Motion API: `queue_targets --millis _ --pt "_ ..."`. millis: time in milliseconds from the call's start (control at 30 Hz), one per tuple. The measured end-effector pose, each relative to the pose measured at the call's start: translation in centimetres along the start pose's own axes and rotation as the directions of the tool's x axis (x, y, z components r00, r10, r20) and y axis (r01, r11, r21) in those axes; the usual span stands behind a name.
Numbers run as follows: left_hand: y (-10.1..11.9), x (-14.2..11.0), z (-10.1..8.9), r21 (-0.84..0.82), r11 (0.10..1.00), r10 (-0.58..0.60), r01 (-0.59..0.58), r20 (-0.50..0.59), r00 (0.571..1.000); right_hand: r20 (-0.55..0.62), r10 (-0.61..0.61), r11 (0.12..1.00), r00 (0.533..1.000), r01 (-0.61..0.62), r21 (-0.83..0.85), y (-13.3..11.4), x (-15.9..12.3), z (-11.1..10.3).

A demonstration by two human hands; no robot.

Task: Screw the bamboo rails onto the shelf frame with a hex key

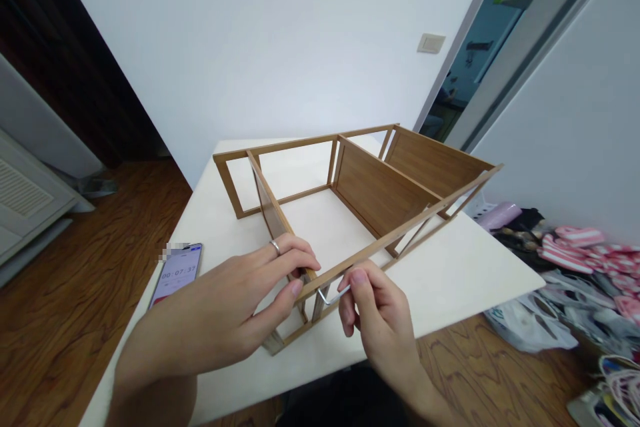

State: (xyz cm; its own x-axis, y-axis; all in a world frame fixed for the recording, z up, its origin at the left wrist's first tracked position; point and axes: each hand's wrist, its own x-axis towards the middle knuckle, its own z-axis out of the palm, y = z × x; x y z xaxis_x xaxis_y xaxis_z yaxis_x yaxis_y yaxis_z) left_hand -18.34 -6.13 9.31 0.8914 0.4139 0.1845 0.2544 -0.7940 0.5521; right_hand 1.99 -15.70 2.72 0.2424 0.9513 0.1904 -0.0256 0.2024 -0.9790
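A wooden shelf frame with three upright panels lies on its side on a white table. My left hand, a ring on one finger, is closed over the near corner where a panel meets the front rail. My right hand pinches a small metal hex key. The key's bent end sits at the frame's near corner, just below the rail.
A phone showing a running timer lies on the table's left side. Clothes and bags are piled on the wooden floor at right. A white appliance stands at far left. An open doorway is behind the table.
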Motion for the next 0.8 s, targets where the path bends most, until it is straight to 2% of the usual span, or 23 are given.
queue_targets --millis 267,467,667,800 --pt "0.2 0.3 -0.1 -0.012 1.000 -0.014 0.014 -0.012 1.000 -0.073 0.017 0.995 0.997 -0.010 0.102 0.8 -0.4 0.6" --pt "0.7 0.2 -0.4 -0.029 0.998 -0.053 0.053 -0.001 0.999 0.035 0.077 0.970 0.996 -0.083 0.230 1.4 -1.0 1.2" --pt "-0.5 0.3 -1.0 -0.069 0.997 0.037 -0.038 -0.011 0.999 0.088 0.074 0.949 0.993 -0.097 0.301 0.7 -1.0 1.8" --pt "-1.8 0.8 -1.2 -0.120 0.989 0.085 -0.089 -0.030 0.996 0.096 0.077 0.924 0.992 -0.107 0.366 1.2 -1.0 1.9"
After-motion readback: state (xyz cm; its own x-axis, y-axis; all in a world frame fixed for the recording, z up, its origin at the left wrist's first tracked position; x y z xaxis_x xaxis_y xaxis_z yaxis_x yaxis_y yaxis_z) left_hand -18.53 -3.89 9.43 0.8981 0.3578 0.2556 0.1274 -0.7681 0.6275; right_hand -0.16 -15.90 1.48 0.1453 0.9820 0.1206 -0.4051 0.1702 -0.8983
